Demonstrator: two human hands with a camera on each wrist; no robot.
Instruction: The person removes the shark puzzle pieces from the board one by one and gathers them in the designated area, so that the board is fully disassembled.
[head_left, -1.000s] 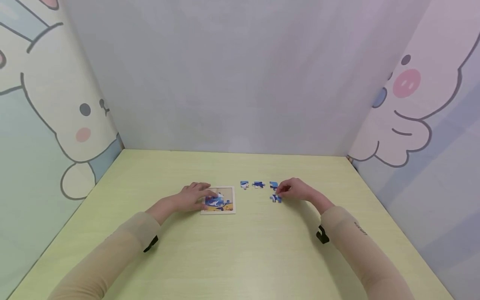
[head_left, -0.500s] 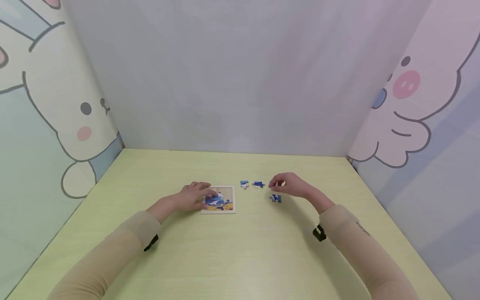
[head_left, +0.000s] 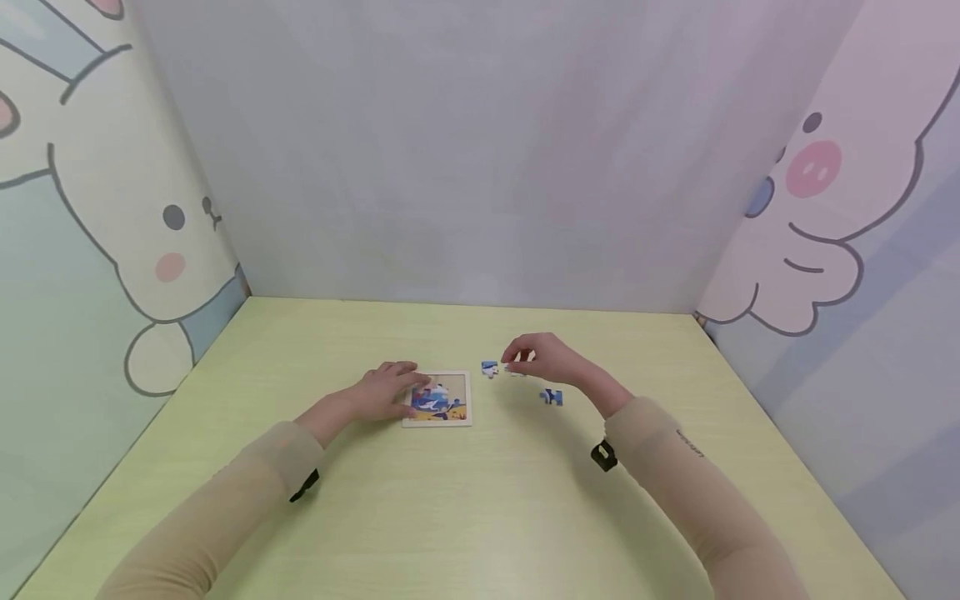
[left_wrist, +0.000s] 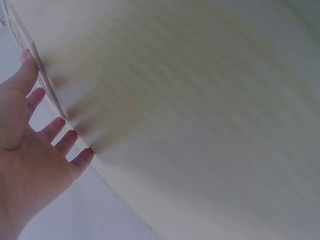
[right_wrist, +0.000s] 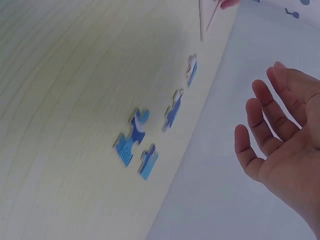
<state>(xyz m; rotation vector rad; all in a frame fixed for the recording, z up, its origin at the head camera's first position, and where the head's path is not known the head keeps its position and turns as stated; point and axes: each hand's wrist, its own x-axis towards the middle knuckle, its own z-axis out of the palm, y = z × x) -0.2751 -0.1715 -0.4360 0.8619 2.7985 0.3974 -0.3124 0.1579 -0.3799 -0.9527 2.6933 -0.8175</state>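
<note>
A square puzzle tray [head_left: 468, 400] with a pale rim holds a partly assembled blue-and-yellow sea picture. My left hand [head_left: 382, 393] rests at its left side, fingers spread over the rim; the left wrist view shows the hand [left_wrist: 35, 135] with thumb on the tray's edge [left_wrist: 45, 80]. My right hand [head_left: 543, 357] hovers over the loose pieces, fingers loosely bent and no piece showing in them. Below it lie a white-and-blue puzzle piece [head_left: 490, 369], a dark-blue puzzle piece [right_wrist: 173, 110], a larger puzzle piece [head_left: 552, 397] and a light-blue puzzle piece [right_wrist: 148, 161].
The pale yellow-green table [head_left: 450, 517] meets a grey-white back wall [head_left: 465, 167]. Cartoon-printed panels stand on both sides. A black strap piece [head_left: 604, 455] hangs under the right sleeve.
My right hand has moved left and away from me, from beside the rightmost pieces to over the middle ones. The left hand stays at the tray.
</note>
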